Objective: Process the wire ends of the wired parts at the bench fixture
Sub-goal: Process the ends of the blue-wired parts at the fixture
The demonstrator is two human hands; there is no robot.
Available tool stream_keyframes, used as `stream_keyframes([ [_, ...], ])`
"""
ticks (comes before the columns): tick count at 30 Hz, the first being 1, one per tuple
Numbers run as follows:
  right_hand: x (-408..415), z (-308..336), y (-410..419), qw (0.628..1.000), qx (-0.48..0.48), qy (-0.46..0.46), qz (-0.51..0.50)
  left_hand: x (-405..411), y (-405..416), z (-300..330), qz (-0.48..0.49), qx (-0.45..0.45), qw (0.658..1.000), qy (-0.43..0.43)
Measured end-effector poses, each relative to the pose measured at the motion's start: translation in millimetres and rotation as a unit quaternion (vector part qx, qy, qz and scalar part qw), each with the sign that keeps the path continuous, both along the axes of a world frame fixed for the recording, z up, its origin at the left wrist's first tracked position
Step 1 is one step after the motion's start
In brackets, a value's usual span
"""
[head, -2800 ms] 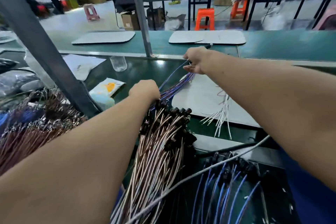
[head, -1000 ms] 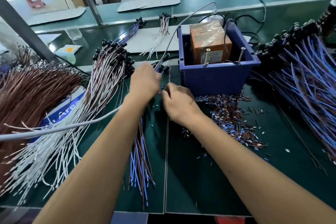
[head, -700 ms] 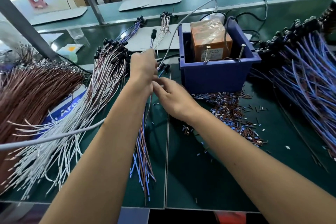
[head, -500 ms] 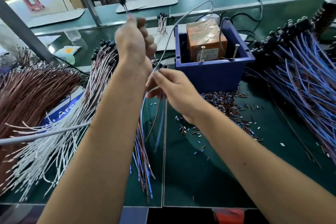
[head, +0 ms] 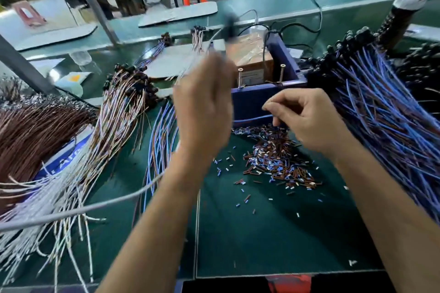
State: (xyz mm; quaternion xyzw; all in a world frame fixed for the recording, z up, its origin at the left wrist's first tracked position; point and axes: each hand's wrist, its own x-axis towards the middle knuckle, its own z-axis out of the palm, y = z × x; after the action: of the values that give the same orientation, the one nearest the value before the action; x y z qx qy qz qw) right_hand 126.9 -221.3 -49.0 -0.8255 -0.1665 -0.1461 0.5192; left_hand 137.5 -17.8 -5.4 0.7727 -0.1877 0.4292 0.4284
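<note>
My left hand (head: 202, 107) is raised in front of the blue box fixture (head: 250, 102) and grips one wired part; its black head (head: 229, 24) sticks up above my fingers, blurred. A thin blue wire (head: 252, 118) from that part runs across the box's front wall to my right hand (head: 307, 121). That hand's curled fingers pinch the wire's end just above a heap of cut insulation bits (head: 273, 157). Inside the box sit an orange-brown block (head: 252, 54) and two upright screws (head: 240, 76).
A big fan of blue wired parts (head: 381, 114) lies on the right. Brown-and-white parts (head: 114, 114) and a brown bundle (head: 31, 131) lie on the left, and blue-brown wires (head: 159, 140) lie beside my left forearm. A grey cable (head: 83, 209) crosses the green mat (head: 262, 233).
My left hand lifted one wired part off the mat and carried it right, toward the box. My right hand slid along its wire to the end and now sits over the scrap heap.
</note>
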Motion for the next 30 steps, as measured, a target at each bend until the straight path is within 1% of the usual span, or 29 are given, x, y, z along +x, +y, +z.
stream_keyframes([
  [1, -1.9, -4.8, 1.5, 1.000, 0.023, 0.002, 0.003, -11.9, -12.5, -8.8, -0.011, 0.048, 0.999, 0.001],
  [3, -3.5, -7.6, 1.5, 0.998, 0.059, -0.007, 0.017, -34.9, -37.4, -32.1, -0.081, 0.136, 0.987, 0.033],
  [4, -3.1, -7.5, -0.2, 0.998, 0.065, -0.018, 0.021, -39.3, -51.9, -41.5, -0.100, 0.139, 0.984, 0.052],
  [6, -1.2, -7.9, -3.3, 0.997, 0.064, -0.032, 0.009, -35.7, -65.9, -53.0, -0.105, 0.097, 0.988, 0.066],
  [7, -1.1, -9.5, -3.8, 0.997, 0.075, -0.024, 0.002, -29.4, -66.3, -55.2, -0.105, 0.083, 0.988, 0.077],
  [10, -3.4, -15.8, -4.8, 0.988, 0.155, 0.004, -0.016, -26.2, -61.3, -64.7, -0.086, 0.080, 0.990, 0.083],
  [12, -3.5, -17.9, -4.1, 0.978, 0.203, 0.021, -0.031, -20.8, -50.7, -71.6, -0.065, 0.066, 0.990, 0.104],
  [14, -3.2, -18.2, -3.8, 0.971, 0.233, 0.036, -0.037, -17.1, -44.7, -75.7, -0.073, 0.060, 0.988, 0.121],
  [16, -3.5, -19.3, -3.1, 0.967, 0.248, 0.046, -0.043, -17.5, -46.0, -77.4, -0.079, 0.069, 0.988, 0.114],
  [19, -5.4, -19.2, -3.9, 0.950, 0.300, 0.082, -0.022, -15.0, -47.7, -79.9, -0.081, 0.045, 0.990, 0.105],
  [21, -6.1, -17.6, -5.2, 0.934, 0.338, 0.113, 0.001, -13.1, -46.2, -81.5, -0.079, 0.028, 0.990, 0.113],
  [24, -5.4, -17.5, -6.1, 0.929, 0.346, 0.127, 0.011, -12.7, -45.6, -82.4, -0.090, 0.000, 0.985, 0.150],
  [27, -3.9, -19.7, -6.7, 0.941, 0.317, 0.119, -0.005, -13.1, -46.6, -83.8, -0.100, -0.019, 0.978, 0.184],
  [30, -2.4, -21.3, -9.7, 0.948, 0.295, 0.116, -0.027, -12.9, -47.1, -84.1, -0.109, -0.015, 0.976, 0.188],
])
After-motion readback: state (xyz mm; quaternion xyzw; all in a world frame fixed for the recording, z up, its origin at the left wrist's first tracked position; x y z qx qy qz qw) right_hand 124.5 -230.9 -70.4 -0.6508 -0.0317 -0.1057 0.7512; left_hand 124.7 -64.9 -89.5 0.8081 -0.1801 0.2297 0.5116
